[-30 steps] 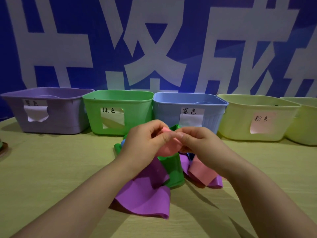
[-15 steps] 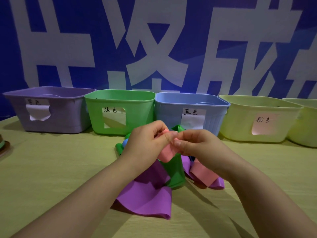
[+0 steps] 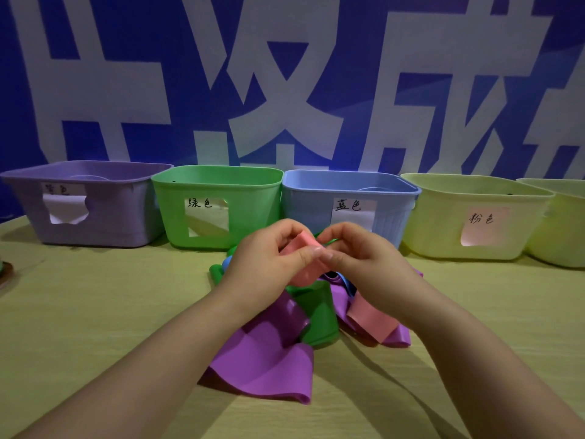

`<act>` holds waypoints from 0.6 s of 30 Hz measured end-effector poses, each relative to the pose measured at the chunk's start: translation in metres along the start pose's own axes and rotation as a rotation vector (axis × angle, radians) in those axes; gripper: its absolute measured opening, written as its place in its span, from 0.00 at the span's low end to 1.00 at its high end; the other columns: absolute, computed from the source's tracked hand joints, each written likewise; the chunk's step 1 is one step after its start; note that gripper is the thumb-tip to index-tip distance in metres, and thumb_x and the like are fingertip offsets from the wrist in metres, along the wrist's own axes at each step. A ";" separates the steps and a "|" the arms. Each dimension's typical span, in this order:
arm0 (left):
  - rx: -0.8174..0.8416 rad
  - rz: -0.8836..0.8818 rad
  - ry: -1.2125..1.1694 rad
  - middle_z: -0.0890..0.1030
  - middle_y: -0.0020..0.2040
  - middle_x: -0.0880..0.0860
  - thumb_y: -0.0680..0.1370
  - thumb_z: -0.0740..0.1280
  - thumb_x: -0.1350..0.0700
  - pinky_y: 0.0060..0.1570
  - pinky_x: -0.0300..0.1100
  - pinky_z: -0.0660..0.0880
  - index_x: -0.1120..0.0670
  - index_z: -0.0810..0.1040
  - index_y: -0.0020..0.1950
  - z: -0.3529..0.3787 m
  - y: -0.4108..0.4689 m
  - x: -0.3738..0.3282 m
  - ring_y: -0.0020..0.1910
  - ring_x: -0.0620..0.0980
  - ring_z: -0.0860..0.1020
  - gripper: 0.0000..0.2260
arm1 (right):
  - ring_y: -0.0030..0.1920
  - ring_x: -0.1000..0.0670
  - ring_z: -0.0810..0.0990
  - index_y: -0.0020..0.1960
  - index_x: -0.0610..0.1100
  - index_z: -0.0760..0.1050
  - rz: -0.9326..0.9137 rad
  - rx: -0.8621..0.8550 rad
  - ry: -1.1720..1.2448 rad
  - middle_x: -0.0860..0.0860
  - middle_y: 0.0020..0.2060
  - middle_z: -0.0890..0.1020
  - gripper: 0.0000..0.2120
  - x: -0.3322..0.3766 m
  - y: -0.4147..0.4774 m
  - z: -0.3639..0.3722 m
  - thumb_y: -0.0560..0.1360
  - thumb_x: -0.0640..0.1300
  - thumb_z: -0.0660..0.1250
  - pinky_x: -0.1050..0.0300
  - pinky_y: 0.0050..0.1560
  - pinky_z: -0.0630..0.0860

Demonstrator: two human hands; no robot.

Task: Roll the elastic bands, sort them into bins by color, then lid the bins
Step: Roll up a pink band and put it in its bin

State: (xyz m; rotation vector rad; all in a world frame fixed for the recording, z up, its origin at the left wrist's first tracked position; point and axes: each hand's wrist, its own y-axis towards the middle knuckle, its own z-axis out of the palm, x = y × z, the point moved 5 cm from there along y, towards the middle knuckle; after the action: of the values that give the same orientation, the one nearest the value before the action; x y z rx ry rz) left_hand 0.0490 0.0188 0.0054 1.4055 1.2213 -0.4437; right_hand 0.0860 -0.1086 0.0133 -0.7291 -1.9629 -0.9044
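Pink elastic band [image 3: 305, 264], partly rolled, pinched between both hands at frame centre.
Lower centre, on the pale wood-grain table [image 3: 95, 312]: purple band [image 3: 262, 372], loose and creased. Just beyond it, touching, lie a green band [image 3: 319, 321] and a pink length [image 3: 370, 321] under the right wrist. Above this heap the left hand [image 3: 262, 264] and right hand [image 3: 364, 264] meet, fingers curled, thumbs and forefingers nipping the pink roll. Across the middle stand open-topped, paper-labelled bins, left to right: purple bin [image 3: 104, 226], green bin [image 3: 247, 217], blue bin [image 3: 389, 217], pale yellow bin [image 3: 443, 229]. Behind them: blue wall [image 3: 196, 58] with white characters.
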 end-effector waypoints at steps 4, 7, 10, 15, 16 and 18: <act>0.029 -0.033 -0.123 0.81 0.38 0.58 0.64 0.73 0.49 0.44 0.53 0.75 0.52 0.78 0.39 0.000 -0.001 -0.001 0.39 0.56 0.77 0.09 | 0.38 0.53 0.78 0.44 0.46 0.74 0.018 0.015 0.056 0.50 0.34 0.79 0.05 -0.002 0.001 0.002 0.76 0.37 0.64 0.63 0.44 0.74; 0.052 -0.106 -0.304 0.76 0.35 0.59 0.69 0.72 0.63 0.38 0.43 0.71 0.59 0.75 0.39 0.003 -0.003 -0.004 0.37 0.53 0.73 0.06 | 0.40 0.51 0.76 0.45 0.43 0.74 0.046 0.037 0.180 0.46 0.36 0.77 0.04 -0.002 0.000 0.004 0.76 0.36 0.63 0.64 0.43 0.74; 0.053 -0.146 -0.401 0.75 0.36 0.61 0.65 0.68 0.60 0.40 0.44 0.70 0.60 0.75 0.38 0.005 -0.003 -0.003 0.39 0.55 0.72 0.06 | 0.38 0.52 0.77 0.45 0.42 0.74 0.068 0.031 0.214 0.47 0.35 0.78 0.03 -0.003 0.000 0.004 0.75 0.36 0.64 0.64 0.43 0.75; 0.023 -0.118 -0.223 0.79 0.37 0.61 0.66 0.69 0.57 0.44 0.50 0.72 0.55 0.78 0.37 0.003 -0.003 0.001 0.38 0.55 0.76 0.03 | 0.41 0.52 0.80 0.43 0.46 0.76 0.092 -0.030 0.046 0.49 0.36 0.81 0.04 -0.006 0.002 0.003 0.75 0.38 0.66 0.54 0.53 0.76; 0.028 -0.105 -0.139 0.80 0.37 0.59 0.68 0.70 0.56 0.44 0.50 0.74 0.54 0.78 0.37 0.002 -0.002 0.001 0.38 0.55 0.76 0.03 | 0.41 0.52 0.80 0.43 0.47 0.77 0.094 -0.040 0.022 0.50 0.37 0.82 0.05 -0.007 0.002 0.003 0.74 0.38 0.67 0.53 0.54 0.76; 0.040 -0.087 -0.015 0.79 0.37 0.53 0.71 0.69 0.55 0.45 0.48 0.76 0.51 0.76 0.37 0.001 -0.001 0.000 0.39 0.53 0.77 0.03 | 0.42 0.51 0.81 0.42 0.47 0.77 0.102 -0.046 0.032 0.49 0.37 0.82 0.04 -0.008 0.002 0.004 0.74 0.39 0.68 0.50 0.56 0.76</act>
State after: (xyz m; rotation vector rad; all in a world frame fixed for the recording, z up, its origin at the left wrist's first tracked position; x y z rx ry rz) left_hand 0.0483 0.0178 0.0051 1.3843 1.2707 -0.5404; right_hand 0.0896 -0.1053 0.0052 -0.8290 -1.8650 -0.8968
